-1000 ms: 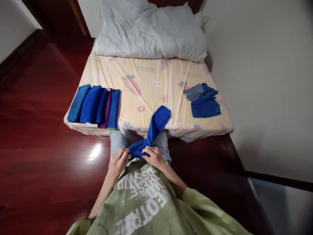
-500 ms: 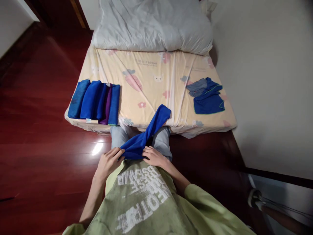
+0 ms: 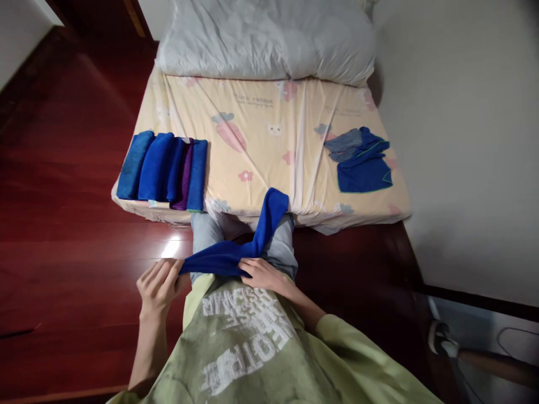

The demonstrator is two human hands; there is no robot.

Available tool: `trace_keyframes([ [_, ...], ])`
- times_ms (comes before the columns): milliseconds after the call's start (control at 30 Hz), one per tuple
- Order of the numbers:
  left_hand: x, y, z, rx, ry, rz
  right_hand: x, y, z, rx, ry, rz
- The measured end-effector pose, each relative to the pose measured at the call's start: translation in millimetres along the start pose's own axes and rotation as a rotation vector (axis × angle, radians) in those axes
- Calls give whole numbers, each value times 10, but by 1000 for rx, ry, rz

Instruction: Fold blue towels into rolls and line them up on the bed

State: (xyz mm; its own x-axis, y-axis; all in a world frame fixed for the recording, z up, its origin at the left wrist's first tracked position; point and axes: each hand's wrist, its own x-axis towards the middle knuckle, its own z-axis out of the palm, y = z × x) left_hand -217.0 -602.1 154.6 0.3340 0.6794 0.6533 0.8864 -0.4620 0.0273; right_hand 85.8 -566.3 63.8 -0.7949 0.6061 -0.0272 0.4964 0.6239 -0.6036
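A long blue cloth (image 3: 223, 257) stretches across my lap, and its far end bends up onto the front edge of the bed. My left hand (image 3: 162, 281) is closed on the cloth's left end, out beside my left thigh. On the right thigh side, my right hand (image 3: 261, 273) grips the lower edge of the same cloth near its middle. Several rolled or folded cloths (image 3: 158, 168), blue and purple, lie side by side at the bed's left front. Crumpled blue and grey cloths (image 3: 362, 163) lie at the right of the bed.
The bed (image 3: 240, 134) has a pale sheet with carrot prints. A large grey-white bedding bundle (image 3: 265, 39) lies across its far part. A wall (image 3: 458, 157) stands at the right. At the lower right, another person's foot in a shoe (image 3: 441, 338) shows.
My left hand has moved left, pulling the cloth out straighter across my lap. My right hand has shifted slightly left and down. The cloth's far end has slid a little left and toward me.
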Motion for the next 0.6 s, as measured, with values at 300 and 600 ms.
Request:
trace_keyframes([
  [300,-471,-600,-445,371,296,22,-55,185,-390,-66,71,-29],
  [600,-847,-964,-837,507,16,-648,-498,663,-807,-204,175,148],
])
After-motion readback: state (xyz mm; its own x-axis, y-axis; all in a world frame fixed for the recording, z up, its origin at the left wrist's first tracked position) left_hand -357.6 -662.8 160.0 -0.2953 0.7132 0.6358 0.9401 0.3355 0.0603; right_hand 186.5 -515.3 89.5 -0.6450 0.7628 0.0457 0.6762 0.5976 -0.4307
